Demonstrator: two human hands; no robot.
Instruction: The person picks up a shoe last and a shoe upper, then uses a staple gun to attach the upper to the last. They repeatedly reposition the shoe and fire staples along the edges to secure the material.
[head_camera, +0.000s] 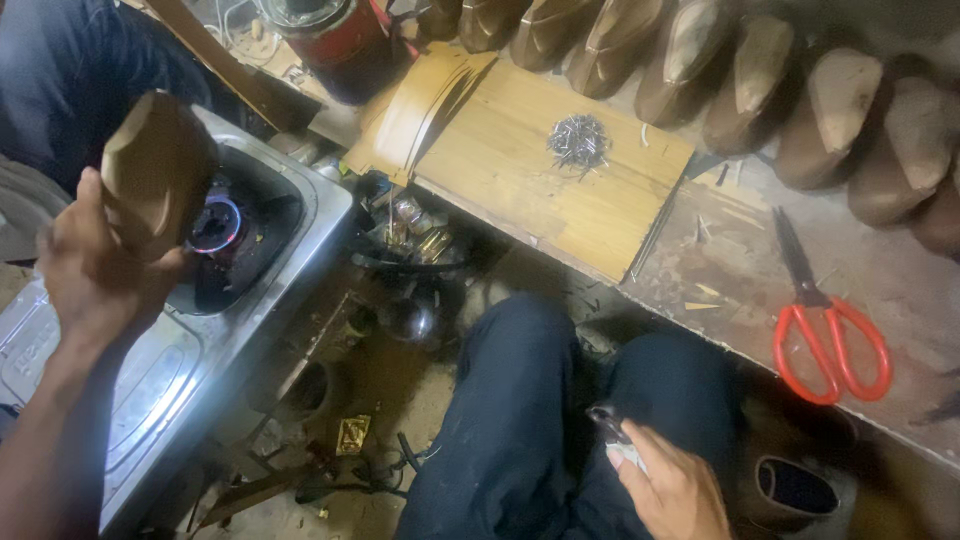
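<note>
the left hand (85, 265) is closed around a wooden shoe last (155, 170), fingers wrapped over its lower end, holding it tilted just above the lit burner (215, 225) of a steel gas stove (250, 300), where a blue-violet ring of flame shows. the right hand (670, 490) rests low on the person's dark trouser leg (520, 420), its fingers closed on a small dark tool (608, 422) and a scrap of pale material (625, 455); what the tool is cannot be told. across from the knees runs a worn wooden workbench (740, 270). on its near edge toward the right lie red-handled scissors (825, 325), blades pointing away from the person. a light wooden board (540, 170) lies on the bench to the left of the scissors, its near corner overhanging the bench edge, and a heap of small nails (578, 140) sits near the board's far right corner. thin curved wooden strips (420, 110) lean at the board's left edge. along the bench's far edge stands a row of wooden lasts (760, 75), side by side. a red and black cylindrical container (335, 40) stands beyond the stove's far corner.
</note>
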